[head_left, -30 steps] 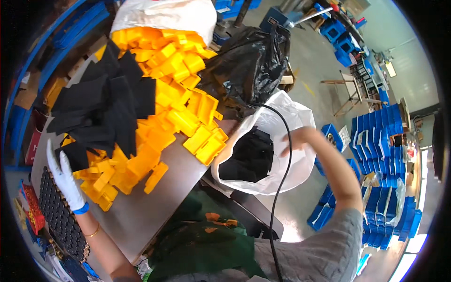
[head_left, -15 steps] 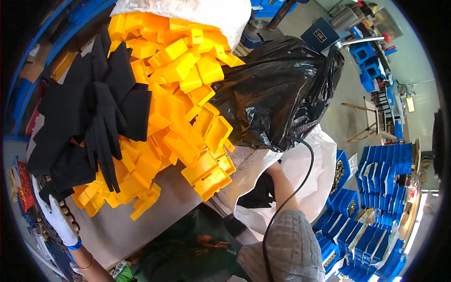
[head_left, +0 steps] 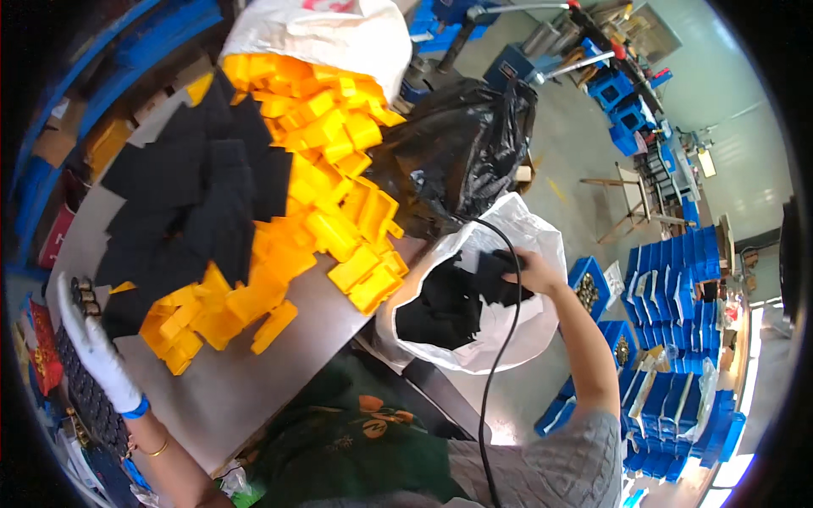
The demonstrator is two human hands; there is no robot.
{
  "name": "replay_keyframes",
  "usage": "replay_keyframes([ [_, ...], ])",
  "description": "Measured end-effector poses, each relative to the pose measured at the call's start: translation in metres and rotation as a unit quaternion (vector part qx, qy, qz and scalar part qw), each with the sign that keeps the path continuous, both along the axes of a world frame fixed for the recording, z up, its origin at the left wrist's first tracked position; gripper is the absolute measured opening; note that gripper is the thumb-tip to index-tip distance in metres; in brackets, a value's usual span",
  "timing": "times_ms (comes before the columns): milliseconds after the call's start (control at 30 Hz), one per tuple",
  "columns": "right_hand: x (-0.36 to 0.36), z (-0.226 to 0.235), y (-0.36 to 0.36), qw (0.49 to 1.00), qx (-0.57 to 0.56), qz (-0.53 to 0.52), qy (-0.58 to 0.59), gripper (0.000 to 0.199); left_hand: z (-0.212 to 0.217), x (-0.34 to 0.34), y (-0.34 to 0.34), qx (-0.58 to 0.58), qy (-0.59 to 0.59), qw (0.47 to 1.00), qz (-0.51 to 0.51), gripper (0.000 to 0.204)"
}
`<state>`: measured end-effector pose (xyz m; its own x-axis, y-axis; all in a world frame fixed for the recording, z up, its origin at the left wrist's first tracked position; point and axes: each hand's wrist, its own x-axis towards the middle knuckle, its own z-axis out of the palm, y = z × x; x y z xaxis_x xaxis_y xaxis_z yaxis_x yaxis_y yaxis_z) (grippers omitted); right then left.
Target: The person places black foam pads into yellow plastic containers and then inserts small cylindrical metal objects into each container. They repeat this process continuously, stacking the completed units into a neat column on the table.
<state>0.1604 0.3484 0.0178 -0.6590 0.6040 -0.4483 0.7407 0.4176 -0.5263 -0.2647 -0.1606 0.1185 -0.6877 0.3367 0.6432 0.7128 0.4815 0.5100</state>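
My right hand [head_left: 539, 273], bare below a grey knit sleeve, is at the mouth of a white woven sack [head_left: 542, 241]. Its fingers pinch a flat black sheet [head_left: 495, 275], with more black sheets [head_left: 436, 309] lying inside the sack. On the left, my left hand [head_left: 97, 356] wears a white glove. Its fingers stretch out along a dark tray [head_left: 89, 394] that holds small brass-coloured parts. Beside that hand, black flat pieces [head_left: 182, 190] are heaped on the table, partly over yellow plastic parts [head_left: 318, 212].
A white bag [head_left: 339, 34] lies open behind the yellow heap. A black plastic bag [head_left: 457, 144] stands beyond the sack. A black cable [head_left: 500, 381] hangs across the view. Blue bins [head_left: 669, 288] are stacked at right. The grey table [head_left: 229, 398] has its edge near me.
My right hand has come up out of the sack's depth with a black sheet. The sack's mouth now shows wider. The view has shifted; my gloved left hand stays at the tray.
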Motion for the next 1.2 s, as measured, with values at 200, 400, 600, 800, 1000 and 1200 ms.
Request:
replay_keyframes([
  [200, 0.056, 0.144, -0.043, 0.965, 0.110, -0.140, 0.193, 0.060, 0.004, 0.002, -0.008, -0.027, 0.006, 1.000, -0.001, 0.049],
  [400, -0.150, 0.245, -0.153, 0.898, 0.247, 0.125, 0.343, 0.064, -0.008, 0.012, -0.012, -0.086, -0.049, 0.995, -0.024, 0.056],
  [600, -0.357, 0.201, -0.161, 0.829, 0.363, 0.268, 0.330, 0.084, -0.012, 0.023, -0.026, -0.018, -0.071, 0.995, -0.068, 0.061],
  [800, -0.377, 0.184, -0.145, 0.868, 0.236, 0.365, 0.241, 0.095, -0.024, 0.016, -0.060, 0.004, -0.105, 0.993, -0.058, 0.059],
  [1000, -0.344, 0.224, -0.260, 0.830, 0.136, 0.252, 0.479, 0.029, 0.002, 0.029, -0.075, 0.478, -0.392, 0.752, -0.227, 0.067],
  [1200, -0.336, 0.167, -0.406, 0.775, 0.041, 0.518, 0.359, 0.036, 0.030, 0.079, -0.077, 0.640, -0.471, 0.369, -0.481, 0.076],
])
